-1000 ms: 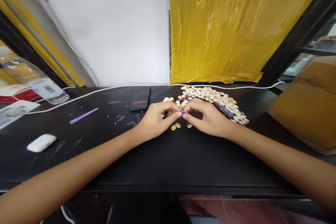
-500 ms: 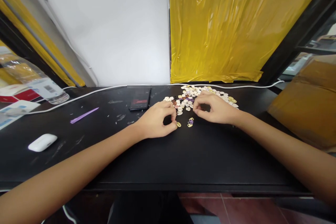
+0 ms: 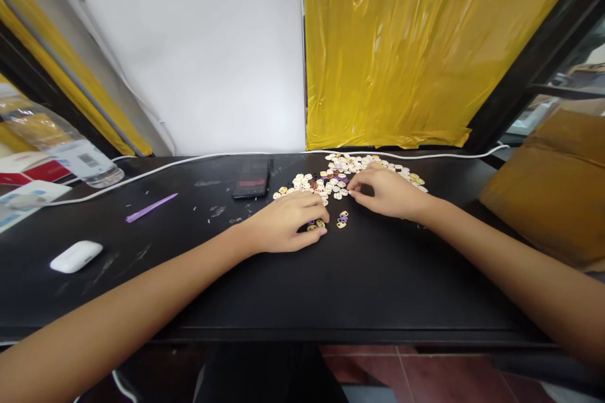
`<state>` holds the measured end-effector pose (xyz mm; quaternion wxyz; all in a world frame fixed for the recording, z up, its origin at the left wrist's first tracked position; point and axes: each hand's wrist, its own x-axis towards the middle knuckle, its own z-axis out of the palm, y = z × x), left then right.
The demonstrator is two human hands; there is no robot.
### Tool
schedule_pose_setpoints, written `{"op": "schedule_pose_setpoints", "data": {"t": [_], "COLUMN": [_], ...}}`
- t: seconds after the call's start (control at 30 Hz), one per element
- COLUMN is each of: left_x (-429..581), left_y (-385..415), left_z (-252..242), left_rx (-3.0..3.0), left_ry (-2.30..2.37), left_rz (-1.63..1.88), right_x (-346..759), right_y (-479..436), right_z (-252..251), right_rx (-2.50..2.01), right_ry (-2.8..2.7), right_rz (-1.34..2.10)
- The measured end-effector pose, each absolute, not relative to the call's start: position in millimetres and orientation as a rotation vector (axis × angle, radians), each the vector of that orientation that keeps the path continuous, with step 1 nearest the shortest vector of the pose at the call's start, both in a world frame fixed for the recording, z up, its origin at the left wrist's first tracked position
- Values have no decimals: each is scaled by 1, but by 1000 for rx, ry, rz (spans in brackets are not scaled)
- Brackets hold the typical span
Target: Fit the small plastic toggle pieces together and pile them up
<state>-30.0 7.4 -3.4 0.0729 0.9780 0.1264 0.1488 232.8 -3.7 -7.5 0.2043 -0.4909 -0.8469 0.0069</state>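
My left hand (image 3: 287, 220) rests on the black table, its thumb and fingers apart around a few small yellow and purple flat pieces with holes (image 3: 316, 225). My right hand (image 3: 392, 192) is at the near edge of a pile of similar, mostly cream pieces (image 3: 347, 165). Its thumb and forefinger come together in a pinch; whatever is between the tips is too small to make out. Between the hands lies a short cluster of yellow and purple pieces (image 3: 343, 220), apparently joined. Part of the pile is hidden behind both hands.
Left of the pile lies a black phone (image 3: 251, 179). Farther left are a purple strip (image 3: 152, 208), a white earbud case (image 3: 76, 256) and a plastic bottle (image 3: 80, 151). A white cable (image 3: 189, 158) runs along the back. At right stands a cardboard box (image 3: 553, 182).
My left hand has shifted slightly nearer and its fingers have spread, showing more pieces beneath and behind it. My right thumb and forefinger have moved slightly, staying beside the pile.
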Motion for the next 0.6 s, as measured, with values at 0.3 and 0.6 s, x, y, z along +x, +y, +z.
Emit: {"op": "schedule_pose_setpoints", "data": {"t": [0.3, 0.6], "left_x": [-30, -27], "left_y": [7, 4], "left_z": [-4, -2], "left_rx": [2841, 2804], "left_ry": [495, 552], "left_rz": [580, 813], "right_x": [230, 196], "right_y": [-3, -34], "right_z": [-11, -1], "right_rx": [-1342, -905], "right_ry": [-2344, -2282], "right_rz": [-52, 109]}}
